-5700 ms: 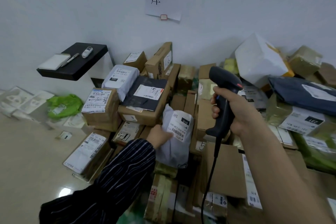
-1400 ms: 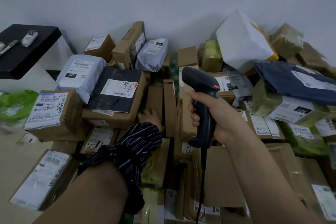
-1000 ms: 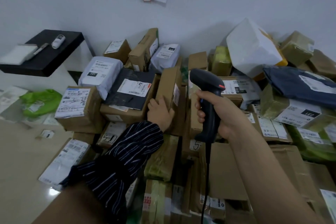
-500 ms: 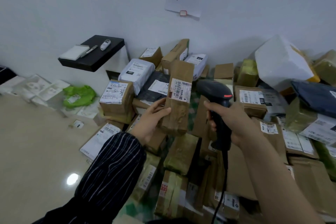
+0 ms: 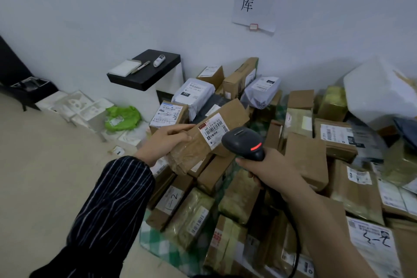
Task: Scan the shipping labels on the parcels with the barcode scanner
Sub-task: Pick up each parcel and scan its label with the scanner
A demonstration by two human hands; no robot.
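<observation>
At far left a green bag [image 5: 123,118] lies on the floor against the wall. Just right of it, a black shelf [image 5: 155,79] carries a white pad [image 5: 123,67], a pen [image 5: 140,67] and a small white device [image 5: 159,61]. The person's left hand [image 5: 168,140], coming out of a dark striped sleeve [image 5: 112,205], grips the lower-left end of a brown taped parcel [image 5: 232,111]. The thumb lies along the top and the fingers curl underneath. The parcel is raised above the heap and tilted, its far end higher, with its white shipping label [image 5: 214,131] facing up. The black barcode scanner [image 5: 244,142] sits just beside the label's right edge, with a red light glowing on its back; whether it touches the parcel cannot be told. The right hand [image 5: 268,169] wraps its fingers round the scanner's handle, and a dark cable [image 5: 294,244] trails down from it. Below and to the right, a pile of parcels [image 5: 304,160] spreads across a green checked cloth [image 5: 158,246], ending at a large white package [image 5: 379,95] at the wall.
</observation>
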